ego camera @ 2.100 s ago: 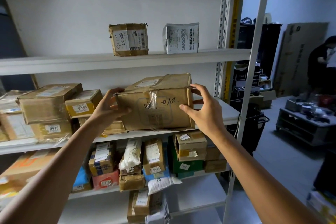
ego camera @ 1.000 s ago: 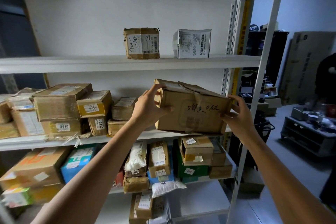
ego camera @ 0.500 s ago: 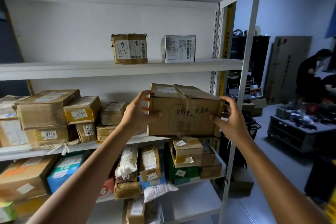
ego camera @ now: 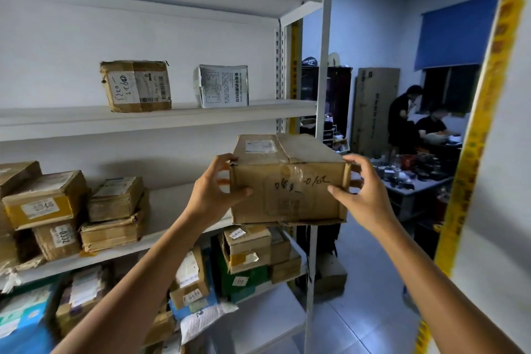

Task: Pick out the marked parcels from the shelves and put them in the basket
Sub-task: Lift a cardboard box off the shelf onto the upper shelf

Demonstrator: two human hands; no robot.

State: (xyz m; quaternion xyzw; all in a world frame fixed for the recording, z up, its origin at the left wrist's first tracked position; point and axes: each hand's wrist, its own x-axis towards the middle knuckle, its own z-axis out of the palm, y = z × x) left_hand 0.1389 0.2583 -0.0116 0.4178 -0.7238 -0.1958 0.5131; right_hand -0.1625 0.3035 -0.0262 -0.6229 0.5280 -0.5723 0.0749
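A: Where was the parcel at that moment?

B: A brown cardboard box [ego camera: 288, 181] with handwritten marks on its front face was held up in the air at the right end of the middle shelf [ego camera: 172, 198], in front of the white upright post [ego camera: 323, 66]. I could not tell whether its bottom edge touched the shelf or hung just clear of it.

A: And the hands?

B: The left hand [ego camera: 214, 191] clasped the box's left end, thumb pressed on the front face and fingers curled round the side. The right hand [ego camera: 360, 191] gripped the right end, thumb on the front face near the writing, fingers bent round the corner. Both were closed on the box, one at each end.

A: What else sat on the shelves?

B: On the upper shelf [ego camera: 201, 116] stood a taped brown parcel [ego camera: 136, 86] with a label, and beside it, apart, a white printed package [ego camera: 221, 86]. At the left of the middle shelf lay a stack of brown boxes; one yellow-taped box [ego camera: 43, 200] read 0346 and the one beneath it [ego camera: 57, 238] read 0332. The lower shelf was crowded with more parcels, among them a green box [ego camera: 244, 279]

A: Anything past the rack?

B: Two people [ego camera: 413, 121] at a cluttered table [ego camera: 413, 181] in the dim background, well apart from the hands
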